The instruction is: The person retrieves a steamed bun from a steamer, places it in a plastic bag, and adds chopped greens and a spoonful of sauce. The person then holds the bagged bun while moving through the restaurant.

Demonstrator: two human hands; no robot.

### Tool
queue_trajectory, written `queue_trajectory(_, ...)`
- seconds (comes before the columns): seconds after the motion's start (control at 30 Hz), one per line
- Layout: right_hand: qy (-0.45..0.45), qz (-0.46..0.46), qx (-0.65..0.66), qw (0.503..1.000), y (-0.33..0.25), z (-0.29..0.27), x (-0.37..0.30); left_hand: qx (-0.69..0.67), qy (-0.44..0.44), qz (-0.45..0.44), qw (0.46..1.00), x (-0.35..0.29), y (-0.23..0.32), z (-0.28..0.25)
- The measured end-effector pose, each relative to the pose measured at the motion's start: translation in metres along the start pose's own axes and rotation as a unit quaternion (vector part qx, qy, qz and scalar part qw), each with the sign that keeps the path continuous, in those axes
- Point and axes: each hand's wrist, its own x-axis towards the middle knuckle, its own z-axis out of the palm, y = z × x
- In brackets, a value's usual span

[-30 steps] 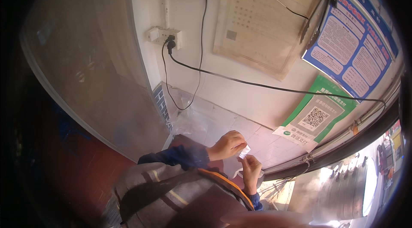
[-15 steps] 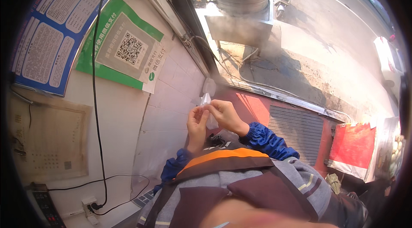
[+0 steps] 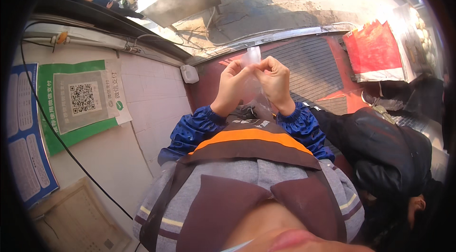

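A thin, clear plastic bag (image 3: 254,55) is pinched between my two hands in front of my chest. Its top edge sticks up past my fingertips, and the rest hangs below between my wrists. My left hand (image 3: 231,83) is closed, thumb and fingers pressed on the bag. Close beside it, fingertips nearly touching, my right hand (image 3: 276,81) grips the same bag with bent fingers. Blue sleeve covers sit on both forearms. Whether anything is inside the bag I cannot tell.
A person in a dark jacket (image 3: 387,147) is close on my right. Beyond lie a ridged floor mat (image 3: 304,69) and a red-and-white sack (image 3: 375,52). A white plastic container (image 3: 189,74) stands by the left wall, which carries a green poster (image 3: 71,138) and a hanging black cable (image 3: 71,152).
My view has turned to the right, bringing the person in the dark jacket into sight. Both hands still hold the bag, now with more of it showing below them.
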Motion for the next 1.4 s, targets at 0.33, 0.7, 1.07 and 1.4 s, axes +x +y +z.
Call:
queue_trajectory(0.33, 0.131, -0.025, -0.097, 0.986, -0.016, -0.051, -0.058, -0.04, -0.142, -0.104, 0.984, -0.006, -0.03, 0.034)
queue_trajectory(0.7, 0.183, -0.011, -0.088, 0.979, -0.029, -0.056, -0.098, 0.012, -0.181, -0.116, 0.977, -0.026, -0.04, 0.034)
queue_trajectory(1.07, 0.21, -0.022, -0.108, 0.971, -0.014, -0.055, -0.102, 0.081, -0.232, -0.083, 0.966, -0.039, -0.041, 0.038)
queue_trajectory(1.4, 0.17, 0.053, 0.013, 0.984, -0.009, -0.059, -0.11, 0.098, -0.221, -0.112, 0.964, -0.043, -0.036, 0.036)
